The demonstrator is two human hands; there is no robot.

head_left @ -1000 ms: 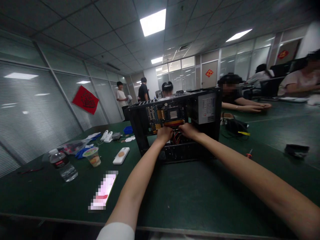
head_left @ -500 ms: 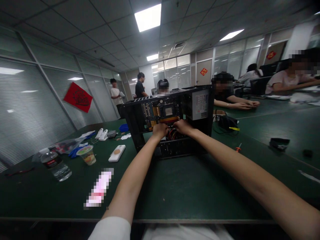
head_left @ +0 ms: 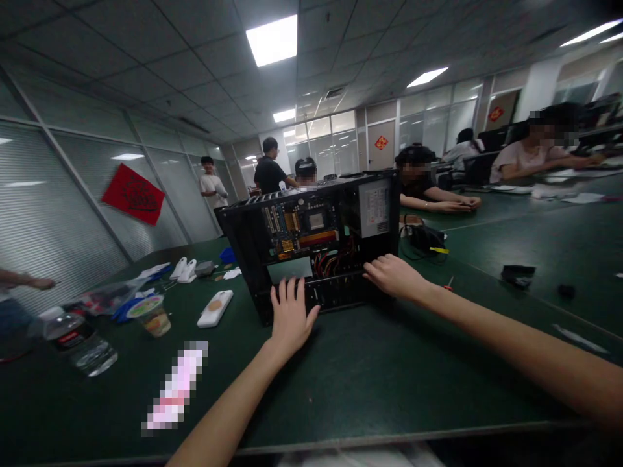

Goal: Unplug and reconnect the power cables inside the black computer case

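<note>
The computer case (head_left: 341, 288) at frame centre is best steadied low, left hand (head_left: 291, 318) spread wide, right hand (head_left: 393, 275) curled, its hold unclear.

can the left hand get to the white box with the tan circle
Probably yes: passing in front of the computer case, the left hand seems to have nothing blocking the white box.

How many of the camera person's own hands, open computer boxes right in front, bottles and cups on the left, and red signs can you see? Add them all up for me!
Own hands: 2 (left hand, right hand)
Open computer box: 1
Bottle: 1
Cup: 1
Red signs: 3
Total: 8
</note>
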